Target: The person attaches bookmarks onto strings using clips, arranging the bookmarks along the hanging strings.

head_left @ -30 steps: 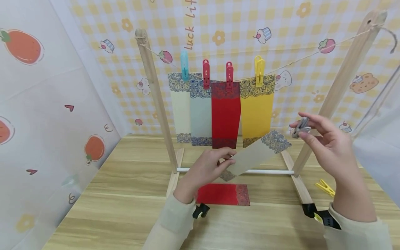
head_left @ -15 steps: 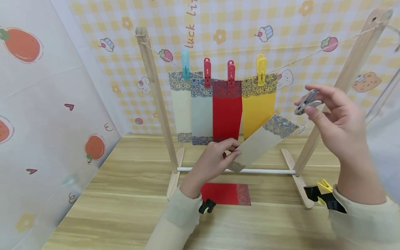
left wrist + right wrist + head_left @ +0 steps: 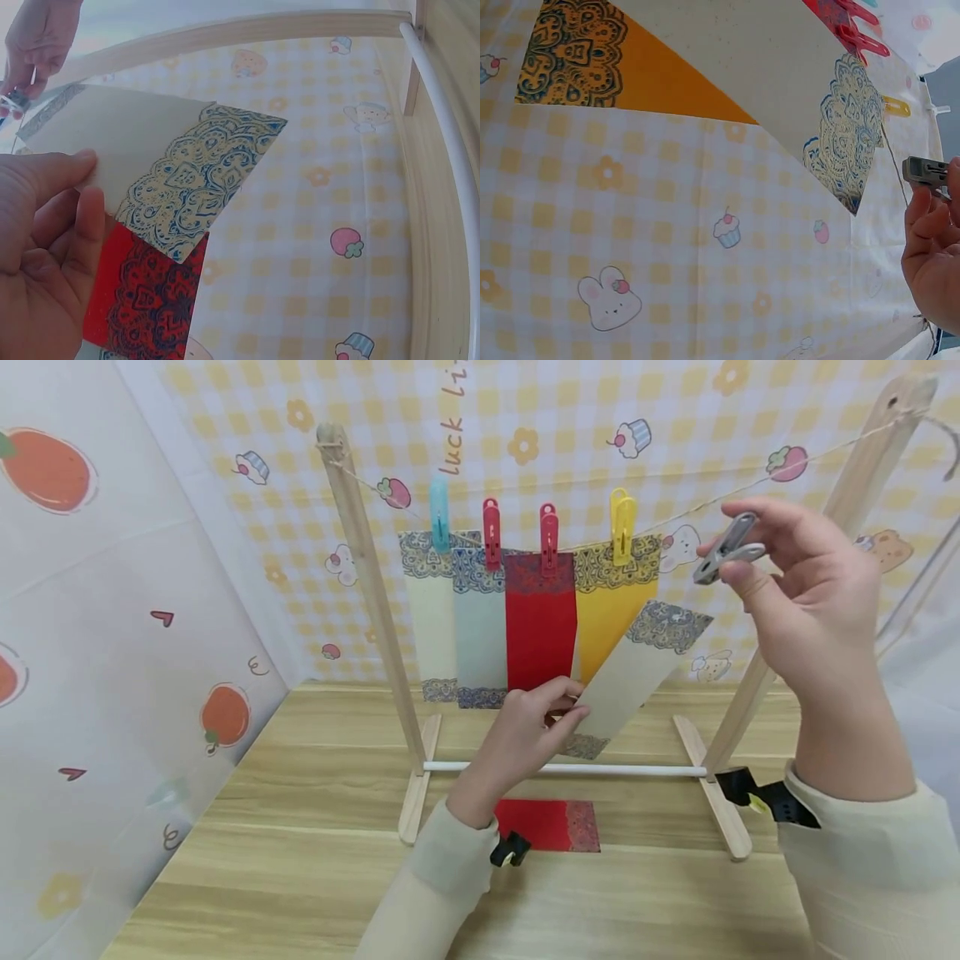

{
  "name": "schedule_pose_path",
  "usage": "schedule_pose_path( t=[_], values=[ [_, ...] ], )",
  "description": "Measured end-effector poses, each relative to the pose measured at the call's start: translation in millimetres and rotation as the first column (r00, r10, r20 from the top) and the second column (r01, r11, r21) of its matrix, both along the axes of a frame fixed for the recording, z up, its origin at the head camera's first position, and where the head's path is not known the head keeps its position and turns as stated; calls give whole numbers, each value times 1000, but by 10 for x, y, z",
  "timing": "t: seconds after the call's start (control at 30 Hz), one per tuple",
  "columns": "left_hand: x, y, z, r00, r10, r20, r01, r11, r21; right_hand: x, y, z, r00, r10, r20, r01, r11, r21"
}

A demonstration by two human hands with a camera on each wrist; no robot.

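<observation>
My left hand (image 3: 528,731) pinches the left edge of a cream paper card (image 3: 626,681) with blue lace-patterned ends. The card tilts up to the right and overlaps the lower part of the yellow card (image 3: 600,614) in the head view. Up to the right, my right hand (image 3: 817,577) pinches a grey clothespin (image 3: 727,552) by its handles, just below the string (image 3: 742,487). A cream card (image 3: 431,618), a pale blue card (image 3: 480,627) and a red card (image 3: 540,627) also hang from the string. In the left wrist view, my left thumb (image 3: 75,166) lies on the held card.
Wooden posts (image 3: 371,577) carry the string, joined low down by a white rod (image 3: 637,770). Blue (image 3: 439,514), red (image 3: 491,535) and yellow (image 3: 622,527) clothespins grip the hanging cards. Another red card (image 3: 540,825) lies on the wooden table (image 3: 285,860).
Both hands have risen. The cream card has come up and tilted more steeply, now covering part of the yellow card. The grey clothespin has moved up close to the string.
</observation>
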State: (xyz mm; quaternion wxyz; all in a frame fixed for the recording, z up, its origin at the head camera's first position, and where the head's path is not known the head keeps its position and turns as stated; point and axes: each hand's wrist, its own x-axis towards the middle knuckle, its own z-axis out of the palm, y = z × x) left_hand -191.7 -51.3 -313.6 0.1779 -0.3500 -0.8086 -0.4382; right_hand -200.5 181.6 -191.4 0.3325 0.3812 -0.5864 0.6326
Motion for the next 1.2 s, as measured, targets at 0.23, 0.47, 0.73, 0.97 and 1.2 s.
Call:
schedule_pose_path(
  t=[0.23, 0.47, 0.73, 0.97, 1.2],
  values=[
    [-31, 91, 48, 1000, -7, 17, 6, 1000, 28, -89, -50, 122, 997, 62, -36, -64, 996, -63],
    [-58, 146, 111, 1000, -15, -6, 15, 998, 54, -118, -144, 268, 994, 73, -77, -78, 995, -63],
    [-79, 255, 182, 1000, -11, 20, 9, 995, 99, -154, -184, 401, 992, 128, -23, -130, 985, -110],
    [-110, 328, 185, 999, 4, 45, -10, 993, 121, -196, -170, 428, 994, 106, -10, -106, 990, -92],
    [-153, 386, 157, 999, 4, 54, -12, 989, 149, -248, -151, 466, 999, 48, -13, -48, 998, -47]
  ],
)
